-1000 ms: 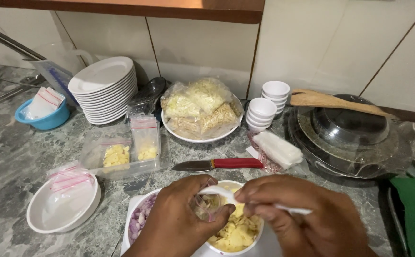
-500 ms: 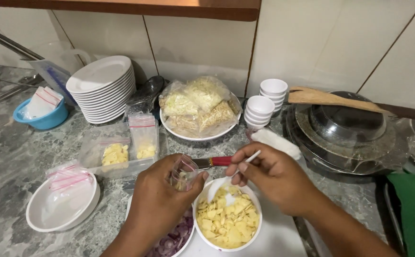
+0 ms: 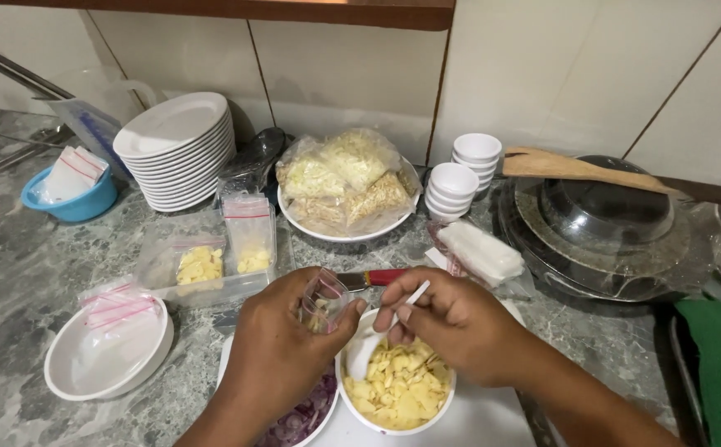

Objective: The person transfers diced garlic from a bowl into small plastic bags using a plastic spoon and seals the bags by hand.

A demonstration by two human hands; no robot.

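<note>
My left hand (image 3: pixel 282 343) holds a small clear zip bag (image 3: pixel 322 300) open above the front of the counter. My right hand (image 3: pixel 451 323) grips a white spoon (image 3: pixel 374 343), its bowl dipped at the rim of a white bowl (image 3: pixel 352 404) filled with pale yellow chopped pieces (image 3: pixel 397 393). The bag sits just left of the spoon and has a little yellow filling inside. Under my left wrist lies a second white bowl with sliced purple onion (image 3: pixel 298 416).
A red-handled knife (image 3: pixel 370 278) lies behind the bowls. A clear tray (image 3: pixel 203 273) holds filled small bags. Also here: a plate stack (image 3: pixel 177 149), a plate of bagged food (image 3: pixel 345 186), small white cups (image 3: pixel 462 174), a blue bowl (image 3: pixel 71 199), and a pan with a wooden spatula (image 3: pixel 604 223).
Both hands have lifted back from over the yellow bowl, uncovering its contents. The bag has come up in my left hand and the spoon now dips at the bowl's rim.
</note>
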